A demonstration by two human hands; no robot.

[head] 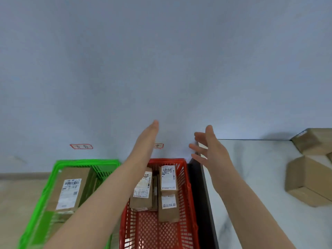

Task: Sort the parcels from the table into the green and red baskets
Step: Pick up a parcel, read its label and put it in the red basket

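Plain wall (161, 51), latticed red basket (188, 194), cardboard parcels (168, 178)

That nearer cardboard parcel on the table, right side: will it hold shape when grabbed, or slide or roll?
The nearer parcel looks like a stiff cardboard box with flat faces, so it probably keeps its shape and will not roll. The table top looks smooth, so a push may slide it. Its weight cannot be told.

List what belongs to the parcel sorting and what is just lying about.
Job: green basket, red basket, sorted parcels, table parcels, table, left hand, right hand, both empty.
Lying about: wall labels, floor.
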